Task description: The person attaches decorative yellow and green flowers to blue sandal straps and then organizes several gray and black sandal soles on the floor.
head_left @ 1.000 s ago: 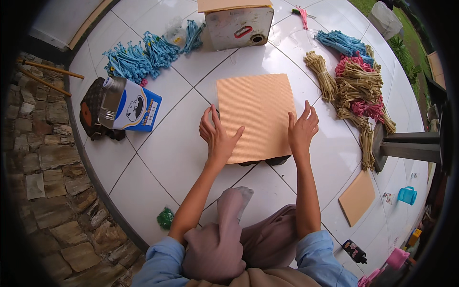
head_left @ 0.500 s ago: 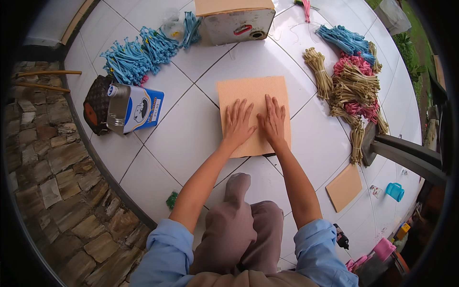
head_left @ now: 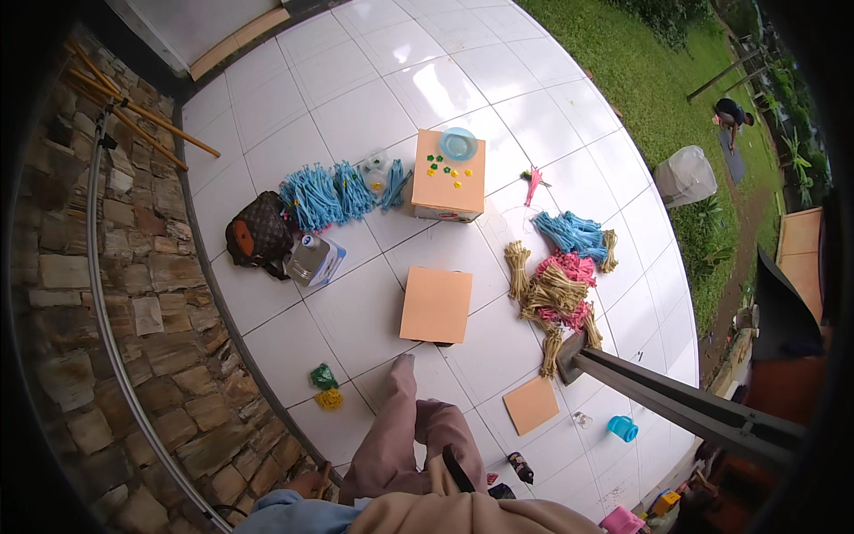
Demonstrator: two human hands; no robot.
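Straight ahead of my knees lies a square peach ribbed board, with dark bits of something beneath showing at its near edge. Neither hand touches it. Part of my left hand shows low at the left, just beyond my blue sleeve. It is beside a short wooden stick; its fingers cannot be made out. My right hand is out of sight. Beyond the board, a box with a peach top carries a blue bowl and several small green and yellow pieces.
Blue bundles, a brown bag and a metal can stand left. Tan and pink bundles lie right, near a metal post. A second board and blue cup are nearer. Another person crouches on the grass.
Both hands, which lay flat on the peach board, have come off it. The left is drawn back to my side; the right has left the view. The view has tilted up and widened.
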